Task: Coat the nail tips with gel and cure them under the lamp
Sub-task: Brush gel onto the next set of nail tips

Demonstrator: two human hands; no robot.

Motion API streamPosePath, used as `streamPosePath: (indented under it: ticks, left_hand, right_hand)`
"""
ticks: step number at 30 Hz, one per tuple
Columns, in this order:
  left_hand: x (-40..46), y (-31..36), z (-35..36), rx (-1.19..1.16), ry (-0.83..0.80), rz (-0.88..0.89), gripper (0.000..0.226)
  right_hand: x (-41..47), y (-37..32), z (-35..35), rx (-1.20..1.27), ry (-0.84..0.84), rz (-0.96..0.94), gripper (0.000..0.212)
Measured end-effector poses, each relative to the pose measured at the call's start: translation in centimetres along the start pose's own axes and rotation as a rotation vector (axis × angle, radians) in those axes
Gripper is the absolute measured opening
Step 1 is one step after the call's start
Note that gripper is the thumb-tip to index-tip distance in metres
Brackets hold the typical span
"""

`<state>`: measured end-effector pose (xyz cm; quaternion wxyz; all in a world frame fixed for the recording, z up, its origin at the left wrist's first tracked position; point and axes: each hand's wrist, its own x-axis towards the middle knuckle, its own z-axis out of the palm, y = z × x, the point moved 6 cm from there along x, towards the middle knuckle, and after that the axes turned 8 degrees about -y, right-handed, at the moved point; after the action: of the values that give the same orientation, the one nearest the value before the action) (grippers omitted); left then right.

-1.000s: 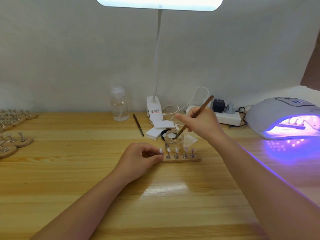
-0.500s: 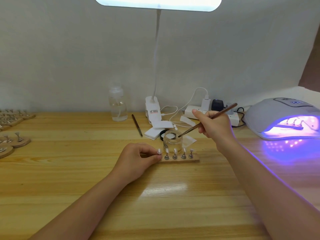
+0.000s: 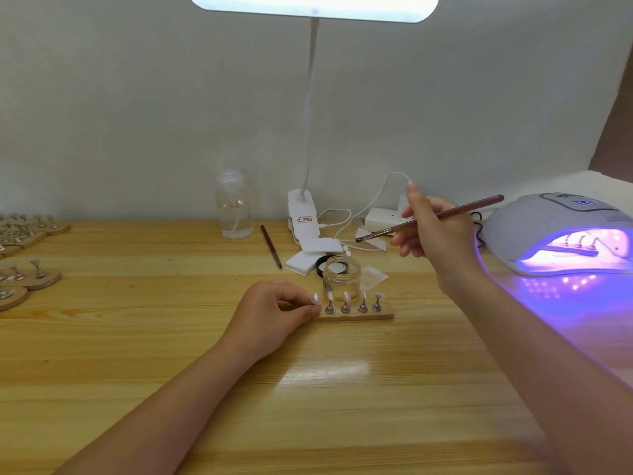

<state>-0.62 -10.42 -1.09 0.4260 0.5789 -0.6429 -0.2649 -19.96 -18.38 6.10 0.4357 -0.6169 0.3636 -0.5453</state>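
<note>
R hand (image 3: pixel 436 234) is up off the table w/ a thin brown brush (image 3: pixel 428 219) pinched in curled fingers, index finger sticking up. Brush lies near-horizontal, bristle end pointing to the hand's left, hanging in air above and just beyond the glass jar (image 3: pixel 342 277); not touching it. Handle end pokes out past the hand's right side toward the curing lamp (image 3: pixel 548 228).

L hand (image 3: pixel 274 313) rests on the wooden table (image 3: pixel 137 337), fingers curled, thumb + fingertips pinching at the left end of the wooden holder strip (image 3: pixel 356 316). Whether it grips the leftmost stand or the strip edge, can't tell. Nail tips (image 3: pixel 346 296) sit in a row on small metal stands on that strip, immediately right of L hand's fingertips. Jar is open, standing right behind the strip, black lid (image 3: pixel 322 264) beside it.

Curing lamp is well right of R hand, glowing purple inside, another strip of tips visible under it.

Beyond the hands: clip desk lamp (image 3: pixel 303 214) lit overhead, white pads (image 3: pixel 315 252), second brush (image 3: pixel 271 246) lying flat, clear pump bottle (image 3: pixel 234 207), power strip w/ cables (image 3: pixel 380 217). Far left of L hand: more wooden holders w/ stands (image 3: pixel 30 279).
</note>
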Motion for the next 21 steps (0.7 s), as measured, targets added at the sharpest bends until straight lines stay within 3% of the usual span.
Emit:
streamPosePath:
  ticks: [8,12,17,21]
  left_hand:
    - [-0.4,0.8,-0.1,0.025,0.011,0.073,0.022]
    - [-0.5,1.1,-0.1,0.005,0.005,0.103,0.021]
    - [-0.6,1.1,-0.2,-0.032,0.018,0.111,0.022]
    - [-0.6,0.9,-0.4,-0.038,0.023,0.088,0.020]
  right_hand:
    - [-5.0,-0.2,3.8,-0.179,-0.324,-0.283,0.033]
    - [-6.6,1.0,4.3,-0.340,-0.283,-0.360,0.020]
    - [-7.9,1.5,4.8,-0.418,-0.278,-0.484,0.041]
    - [-8.0,1.6,4.5,-0.363,-0.256,-0.478,0.045]
